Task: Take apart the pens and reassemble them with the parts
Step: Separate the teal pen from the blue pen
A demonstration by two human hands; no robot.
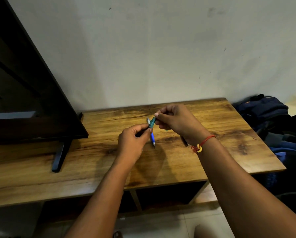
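Head cam: we're early in the job, we judge. Our left hand [133, 143] and right hand [176, 121] each pinch one end of the teal translucent plastic pen [152, 122], held btwn them above the brown wooden worktop [92, 160]. It's prob. being twisted apart, but we can't tell if it's split. The blue-and-white plastic pen [152, 137] lies whole just under it. The dark slim pen [184, 141] lies by our right wrist, partly hidden. No loose parts show, so reassembly is all left.
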